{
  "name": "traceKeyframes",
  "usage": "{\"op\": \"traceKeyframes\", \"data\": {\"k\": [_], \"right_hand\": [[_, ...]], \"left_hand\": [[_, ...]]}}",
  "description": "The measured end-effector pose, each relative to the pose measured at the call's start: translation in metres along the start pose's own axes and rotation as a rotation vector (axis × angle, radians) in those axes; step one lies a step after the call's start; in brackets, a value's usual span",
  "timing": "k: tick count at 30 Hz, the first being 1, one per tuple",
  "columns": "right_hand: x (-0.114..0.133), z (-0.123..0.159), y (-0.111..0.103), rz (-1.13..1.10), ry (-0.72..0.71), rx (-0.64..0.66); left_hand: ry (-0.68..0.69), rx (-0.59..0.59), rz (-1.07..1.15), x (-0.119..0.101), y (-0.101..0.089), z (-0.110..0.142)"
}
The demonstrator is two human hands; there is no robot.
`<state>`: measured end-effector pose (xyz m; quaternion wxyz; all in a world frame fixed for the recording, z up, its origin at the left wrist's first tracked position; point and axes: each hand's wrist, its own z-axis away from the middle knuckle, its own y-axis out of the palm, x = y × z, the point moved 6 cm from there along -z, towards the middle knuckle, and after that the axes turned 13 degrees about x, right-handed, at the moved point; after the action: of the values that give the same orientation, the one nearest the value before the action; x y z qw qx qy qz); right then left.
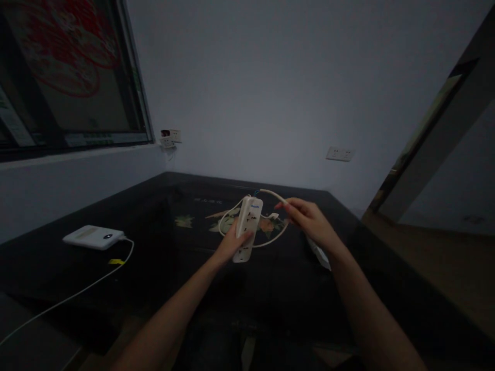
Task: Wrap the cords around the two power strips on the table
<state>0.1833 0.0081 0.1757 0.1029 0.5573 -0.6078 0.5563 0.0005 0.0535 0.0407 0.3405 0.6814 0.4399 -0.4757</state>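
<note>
My left hand (234, 241) is closed around a white power strip (249, 226), which it holds tilted above the dark table. Sockets line the strip's face, with blue lettering near its top end. A white power cord (273, 194) arches from the top of the strip, where a short bit of thin blue wire shows. Pinched on this cord is my right hand (305, 219), to the right of the strip. More cord loops behind the strip, and a white plug (274, 216) shows between the hands. Under my right wrist lies a white object (320, 253), partly hidden.
A white power bank (95, 237) with a cable (93, 284) lies on the left of the black table (162, 293). Near it is a small yellow tag (116, 262). Wall sockets (340, 153) are at the back, and a window (77, 77) is at the left.
</note>
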Motion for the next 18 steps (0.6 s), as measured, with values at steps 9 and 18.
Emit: {"op": "traceKeyframes", "data": {"k": [9,18], "right_hand": [[-0.015,0.015,0.118,0.681,0.260,0.095],[-0.019,0.016,0.124,0.774,0.349,0.136]], "left_hand": [[-0.037,0.055,0.475,0.012,0.026,0.010],[-0.065,0.061,0.496,0.021,0.027,0.009]]}}
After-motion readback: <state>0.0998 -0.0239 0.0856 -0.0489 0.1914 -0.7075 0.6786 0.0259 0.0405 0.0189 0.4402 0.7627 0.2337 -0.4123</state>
